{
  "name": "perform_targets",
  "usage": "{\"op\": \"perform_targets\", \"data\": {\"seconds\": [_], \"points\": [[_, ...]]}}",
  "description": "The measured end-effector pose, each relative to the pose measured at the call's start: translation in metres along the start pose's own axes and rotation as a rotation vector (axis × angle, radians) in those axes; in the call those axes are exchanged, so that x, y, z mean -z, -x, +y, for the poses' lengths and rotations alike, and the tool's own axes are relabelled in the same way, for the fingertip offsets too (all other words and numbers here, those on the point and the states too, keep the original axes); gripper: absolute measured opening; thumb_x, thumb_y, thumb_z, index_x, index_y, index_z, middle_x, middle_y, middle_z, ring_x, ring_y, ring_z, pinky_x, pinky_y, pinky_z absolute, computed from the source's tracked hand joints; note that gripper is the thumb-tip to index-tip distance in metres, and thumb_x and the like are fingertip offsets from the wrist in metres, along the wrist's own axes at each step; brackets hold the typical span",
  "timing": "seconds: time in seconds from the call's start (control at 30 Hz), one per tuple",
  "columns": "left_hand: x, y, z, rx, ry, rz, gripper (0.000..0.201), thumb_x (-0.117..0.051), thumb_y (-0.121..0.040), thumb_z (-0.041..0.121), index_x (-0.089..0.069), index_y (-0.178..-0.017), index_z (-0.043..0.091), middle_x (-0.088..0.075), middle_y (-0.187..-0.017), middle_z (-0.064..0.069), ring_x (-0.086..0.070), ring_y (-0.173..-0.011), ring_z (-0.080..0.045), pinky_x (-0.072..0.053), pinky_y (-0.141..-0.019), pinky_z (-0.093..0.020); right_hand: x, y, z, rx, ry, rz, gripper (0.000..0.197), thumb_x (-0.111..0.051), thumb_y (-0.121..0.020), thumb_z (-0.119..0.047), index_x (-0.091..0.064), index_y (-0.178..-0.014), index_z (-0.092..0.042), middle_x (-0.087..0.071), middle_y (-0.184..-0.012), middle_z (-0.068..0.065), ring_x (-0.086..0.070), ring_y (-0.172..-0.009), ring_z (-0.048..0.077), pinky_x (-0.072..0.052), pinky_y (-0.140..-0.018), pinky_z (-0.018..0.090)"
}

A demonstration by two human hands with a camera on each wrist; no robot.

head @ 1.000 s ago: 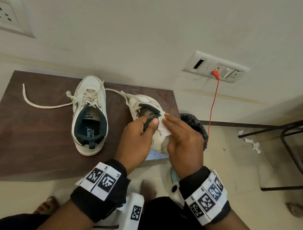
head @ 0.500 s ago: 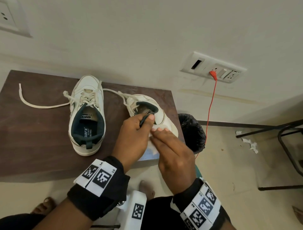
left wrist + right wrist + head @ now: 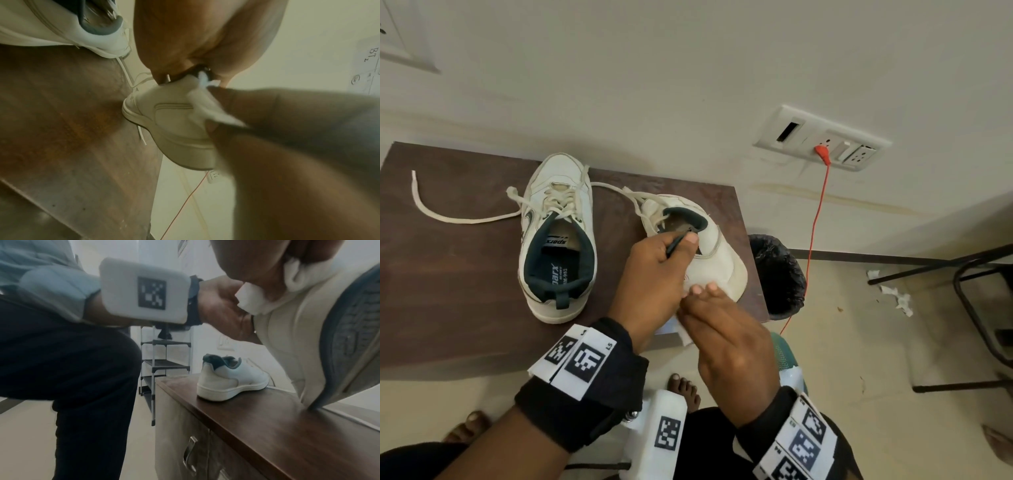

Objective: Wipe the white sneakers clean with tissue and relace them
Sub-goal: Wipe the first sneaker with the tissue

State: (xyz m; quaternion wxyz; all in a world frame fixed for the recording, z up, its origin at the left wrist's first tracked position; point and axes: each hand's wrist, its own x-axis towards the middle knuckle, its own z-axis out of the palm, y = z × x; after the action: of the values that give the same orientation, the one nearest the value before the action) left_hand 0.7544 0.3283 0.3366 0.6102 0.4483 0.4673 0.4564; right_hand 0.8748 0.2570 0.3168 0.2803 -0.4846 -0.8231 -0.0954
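Left hand (image 3: 654,270) pinches dark heel loop of tilted sneaker (image 3: 717,250), table's (image 3: 448,274) 3 o'clock edge. Right hand (image 3: 726,339), fingers straight, presses tissue (image 3: 685,337) against heel. Second sneaker (image 3: 558,236) at 9 o'clock. Risk: hard rub pulls loop from pinch, sneaker drops toward bin (image 3: 779,274).

One white sneaker (image 3: 558,236) sits upright on the table, the other (image 3: 717,253) tilted, white tissue (image 3: 257,300) against its heel.

Black-lined bin (image 3: 779,274) beside brown table (image 3: 448,274); orange cable (image 3: 816,219) plugged, seemingly, into wall socket (image 3: 822,142).
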Motion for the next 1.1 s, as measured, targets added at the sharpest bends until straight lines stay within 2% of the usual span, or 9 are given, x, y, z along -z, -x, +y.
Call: {"op": "perform_targets", "data": {"seconds": [0.13, 0.27, 0.4, 0.47, 0.57, 0.7, 0.77, 0.97, 1.1], "points": [[0.007, -0.007, 0.007, 0.002, 0.038, 0.042, 0.04, -0.049, -0.099, 0.033, -0.064, -0.096, -0.004, -0.061, -0.096, -0.033, -0.055, -0.076, -0.025, -0.05, -0.075, -0.049, 0.0, -0.009, 0.0, -0.002, -0.03, 0.091, 0.023, -0.052, -0.096, -0.004, -0.074, -0.092, 0.002, -0.072, -0.102, 0.013, -0.068, -0.1, 0.022, -0.048, -0.099, 0.037], [0.012, -0.008, 0.008, 0.022, 0.049, 0.054, 0.04, -0.049, -0.099, 0.033, -0.066, -0.097, -0.003, -0.064, -0.095, -0.029, -0.058, -0.075, -0.024, -0.053, -0.07, -0.038, 0.003, -0.031, 0.004, -0.098, -0.031, 0.234, 0.023, -0.051, -0.092, 0.002, -0.073, -0.092, 0.004, -0.072, -0.098, 0.016, -0.065, -0.097, 0.02, -0.05, -0.096, 0.04], [0.012, -0.003, 0.01, 0.023, 0.036, 0.041, 0.04, -0.049, -0.098, 0.034, -0.066, -0.097, -0.002, -0.063, -0.095, -0.03, -0.061, -0.078, -0.037, -0.052, -0.074, -0.052, 0.009, -0.053, 0.019, -0.207, -0.005, 0.251, 0.03, -0.044, -0.091, -0.005, -0.073, -0.093, 0.002, -0.071, -0.095, 0.015, -0.066, -0.088, 0.025, -0.054, -0.082, 0.039], [0.012, -0.004, 0.009, 0.028, 0.045, 0.044, 0.039, -0.05, -0.098, 0.034, -0.065, -0.097, -0.002, -0.062, -0.095, -0.032, -0.059, -0.074, -0.032, -0.052, -0.072, -0.054, 0.009, -0.056, 0.016, -0.201, 0.004, 0.212, 0.03, -0.044, -0.088, -0.006, -0.073, -0.095, 0.002, -0.07, -0.093, 0.015, -0.065, -0.085, 0.027, -0.053, -0.074, 0.038], [0.012, -0.005, 0.008, 0.018, 0.039, 0.058, 0.038, -0.051, -0.098, 0.033, -0.066, -0.094, -0.002, -0.061, -0.092, -0.032, -0.055, -0.074, -0.021, -0.052, -0.068, -0.043, 0.007, -0.046, 0.001, -0.179, -0.014, 0.168, 0.029, -0.046, -0.084, -0.001, -0.073, -0.095, 0.0, -0.07, -0.092, 0.013, -0.06, -0.088, 0.022, -0.05, -0.076, 0.035], [0.01, -0.004, 0.005, 0.046, 0.056, 0.051, 0.028, -0.051, -0.098, 0.026, -0.071, -0.09, 0.009, -0.071, -0.084, -0.01, -0.061, -0.072, -0.007, -0.05, -0.062, -0.018, 0.008, -0.023, -0.007, -0.157, -0.049, 0.117, 0.024, -0.051, -0.083, 0.003, -0.074, -0.091, -0.001, -0.071, -0.094, 0.011, -0.059, -0.088, 0.018, -0.048, -0.078, 0.028], [0.009, -0.004, 0.005, 0.061, 0.064, 0.046, 0.027, -0.051, -0.098, 0.026, -0.071, -0.092, 0.01, -0.072, -0.085, -0.006, -0.062, -0.071, -0.005, -0.05, -0.059, -0.016, 0.007, -0.017, -0.007, -0.136, -0.047, 0.097, 0.022, -0.053, -0.084, 0.002, -0.074, -0.089, -0.002, -0.072, -0.094, 0.01, -0.062, -0.087, 0.02, -0.049, -0.077, 0.028], [0.007, -0.008, 0.004, 0.035, 0.046, 0.061, 0.034, -0.049, -0.099, 0.03, -0.067, -0.095, 0.001, -0.066, -0.096, -0.026, -0.062, -0.08, -0.032, -0.052, -0.071, -0.037, 0.008, -0.03, 0.003, -0.174, -0.075, 0.21, 0.026, -0.047, -0.082, 0.004, -0.073, -0.08, 0.0, -0.071, -0.088, 0.011, -0.061, -0.083, 0.02, -0.05, -0.073, 0.031], [0.006, -0.006, 0.001, 0.023, 0.028, 0.051, 0.036, -0.05, -0.098, 0.032, -0.067, -0.092, 0.0, -0.063, -0.09, -0.03, -0.06, -0.075, -0.031, -0.053, -0.072, -0.046, 0.009, -0.044, 0.014, -0.324, -0.058, 0.265, 0.03, -0.044, -0.073, 0.001, -0.072, -0.083, -0.002, -0.07, -0.085, 0.009, -0.064, -0.081, 0.023, -0.051, -0.073, 0.032]]}}
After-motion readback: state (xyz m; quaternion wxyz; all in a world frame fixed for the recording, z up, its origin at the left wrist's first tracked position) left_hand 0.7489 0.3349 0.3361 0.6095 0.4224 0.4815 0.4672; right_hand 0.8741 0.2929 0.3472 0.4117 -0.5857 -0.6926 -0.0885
